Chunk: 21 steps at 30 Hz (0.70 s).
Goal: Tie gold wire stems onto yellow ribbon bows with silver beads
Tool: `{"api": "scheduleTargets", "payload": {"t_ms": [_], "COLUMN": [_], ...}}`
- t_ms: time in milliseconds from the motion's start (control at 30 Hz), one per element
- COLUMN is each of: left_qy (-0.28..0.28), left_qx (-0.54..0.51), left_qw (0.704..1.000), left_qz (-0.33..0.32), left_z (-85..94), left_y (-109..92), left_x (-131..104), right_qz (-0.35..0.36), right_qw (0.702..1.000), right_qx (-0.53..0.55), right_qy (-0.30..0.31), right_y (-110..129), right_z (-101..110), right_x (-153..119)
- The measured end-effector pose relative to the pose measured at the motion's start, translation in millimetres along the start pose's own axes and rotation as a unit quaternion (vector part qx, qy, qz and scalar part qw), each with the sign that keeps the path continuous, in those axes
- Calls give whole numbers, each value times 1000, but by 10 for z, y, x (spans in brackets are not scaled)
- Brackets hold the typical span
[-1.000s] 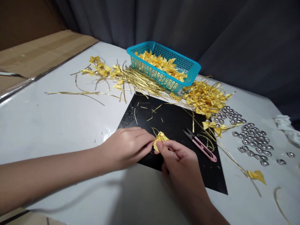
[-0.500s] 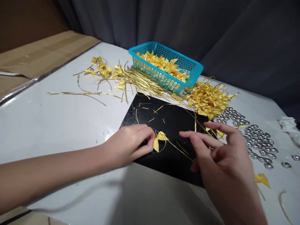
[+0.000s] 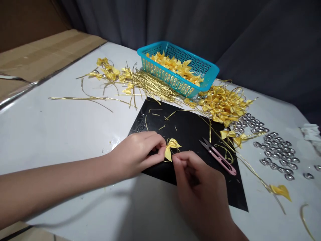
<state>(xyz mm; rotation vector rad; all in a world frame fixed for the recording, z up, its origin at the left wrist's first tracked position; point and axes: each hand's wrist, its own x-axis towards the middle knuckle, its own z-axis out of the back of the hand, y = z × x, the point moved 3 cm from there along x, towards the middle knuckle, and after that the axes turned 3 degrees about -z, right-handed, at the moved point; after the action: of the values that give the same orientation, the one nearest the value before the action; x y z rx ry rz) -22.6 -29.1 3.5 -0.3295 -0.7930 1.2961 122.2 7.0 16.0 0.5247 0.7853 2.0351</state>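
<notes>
A small yellow ribbon bow [image 3: 171, 149] with gold cord around it is pinched at its left side by my left hand [image 3: 142, 152]. My right hand [image 3: 200, 187] is closed just to the right of the bow, thumb and forefinger pressed together on the gold cord [image 3: 178, 151], mostly hidden by the fingers. Both hands are over the black mat [image 3: 185, 125]. Pink-handled thread snips [image 3: 220, 159] lie on the mat to the right of my right hand, blades pointing up and left. Short gold cord scraps are scattered on the mat.
Beyond the mat stands a blue plastic basket [image 3: 209, 75] holding yellow bows. Gold cord lengths [image 3: 155, 87] lie before it, with a heap of corded yellow bows [image 3: 223, 105] to its right. Silver teardrop beads [image 3: 278, 150] spread over the white table [image 3: 75, 134] at right.
My right hand has moved left and down to the bow, closing its fingers on the cord. The snips it covered are now visible. My left hand still pinches the bow.
</notes>
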Motion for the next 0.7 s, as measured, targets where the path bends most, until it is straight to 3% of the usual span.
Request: {"api": "scheduleTargets", "payload": {"t_ms": [400,700], "left_qy": [-1,-5], "left_qx": [14,24], "left_qw": [1000,999], "left_qz": [-14,-32], "left_z": [-1,-4], "left_y": [-15,-19], "left_x": [2,-5], "right_qz": [-10,-43], "right_qw": [999,999], "right_qx": [3,4], "right_qy": [35,26], "right_y": [-4,-5], "right_z": [-48,-73], "right_x": [14,-6]}}
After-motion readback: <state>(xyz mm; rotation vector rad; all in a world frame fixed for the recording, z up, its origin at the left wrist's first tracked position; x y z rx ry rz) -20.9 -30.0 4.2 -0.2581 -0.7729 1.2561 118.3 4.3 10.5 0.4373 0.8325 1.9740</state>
